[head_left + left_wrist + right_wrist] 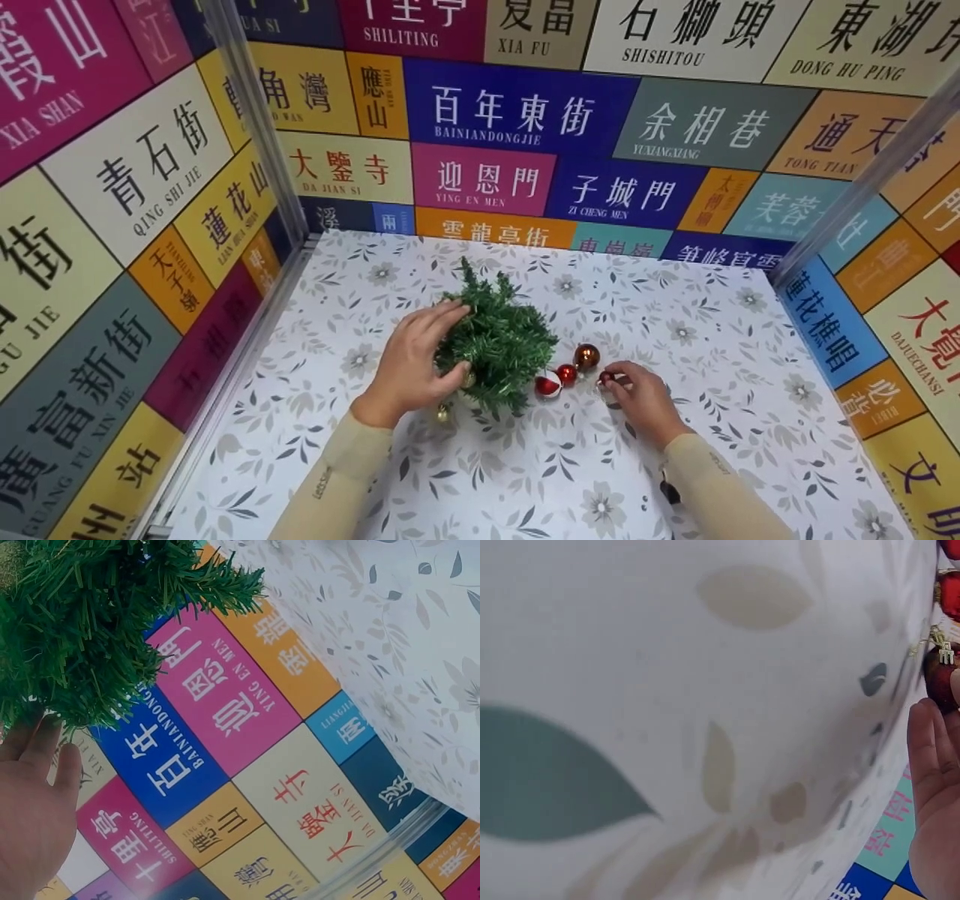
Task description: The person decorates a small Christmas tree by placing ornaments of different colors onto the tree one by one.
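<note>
A small artificial Christmas tree [502,337] is on the table, its foliage toward the camera. My left hand [416,360] holds its left side, fingers at the upper branches and thumb lower down; in the left wrist view the fingertips are partly hidden by foliage. Gold baubles hang low on the tree, one small gold bauble [442,414] below the left thumb. Right of the tree, my right hand [645,397] pinches a dark red bauble [939,682] with a gold cap. Close by lie a red-and-white bauble [548,385], a red bauble [567,374] and a copper-coloured bauble [586,356].
The table [322,300] wears a white cover with grey leaves and flowers. Panels of coloured street-name signs [517,105] stand at the back and both sides. Metal posts [259,112] mark the corners.
</note>
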The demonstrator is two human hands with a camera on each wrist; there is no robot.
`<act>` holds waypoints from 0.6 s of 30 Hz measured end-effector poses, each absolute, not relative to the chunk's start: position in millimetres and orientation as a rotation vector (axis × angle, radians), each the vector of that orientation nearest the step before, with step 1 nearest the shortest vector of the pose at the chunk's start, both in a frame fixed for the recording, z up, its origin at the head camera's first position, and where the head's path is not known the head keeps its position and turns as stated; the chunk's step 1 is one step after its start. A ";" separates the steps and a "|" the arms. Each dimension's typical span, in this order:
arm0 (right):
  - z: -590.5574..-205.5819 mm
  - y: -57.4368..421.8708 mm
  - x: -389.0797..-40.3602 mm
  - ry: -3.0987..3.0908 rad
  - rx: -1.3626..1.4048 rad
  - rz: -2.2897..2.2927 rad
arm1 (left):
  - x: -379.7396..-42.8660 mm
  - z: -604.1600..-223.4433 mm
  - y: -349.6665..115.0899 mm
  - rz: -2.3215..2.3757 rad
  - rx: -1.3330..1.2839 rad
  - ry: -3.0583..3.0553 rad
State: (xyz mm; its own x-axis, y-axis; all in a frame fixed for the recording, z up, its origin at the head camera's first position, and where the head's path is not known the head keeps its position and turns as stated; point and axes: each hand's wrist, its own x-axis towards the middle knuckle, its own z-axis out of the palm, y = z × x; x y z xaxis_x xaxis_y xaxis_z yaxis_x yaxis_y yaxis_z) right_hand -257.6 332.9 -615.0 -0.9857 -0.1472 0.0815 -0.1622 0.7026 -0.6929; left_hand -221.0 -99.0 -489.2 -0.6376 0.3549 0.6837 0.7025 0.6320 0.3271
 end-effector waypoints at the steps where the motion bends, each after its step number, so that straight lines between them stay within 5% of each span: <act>1: -613.2 333.0 -256.8 -2.868 0.276 1.167 | -221.1 -489.2 -98.9 -0.792 -0.823 -2.279; 18: -562.4 301.0 -232.2 -2.570 0.668 1.028 | -223.4 -489.4 -96.1 -0.788 -0.834 -2.269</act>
State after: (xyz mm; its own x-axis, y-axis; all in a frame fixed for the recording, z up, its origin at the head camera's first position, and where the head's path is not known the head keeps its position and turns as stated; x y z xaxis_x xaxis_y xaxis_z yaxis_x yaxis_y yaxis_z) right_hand -232.2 301.0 -562.4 -0.8491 -0.3097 0.4279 -0.5194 0.6372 -0.5694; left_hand -223.4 -96.1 -489.4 -0.6293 0.3597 0.6889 0.7094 0.6278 0.3202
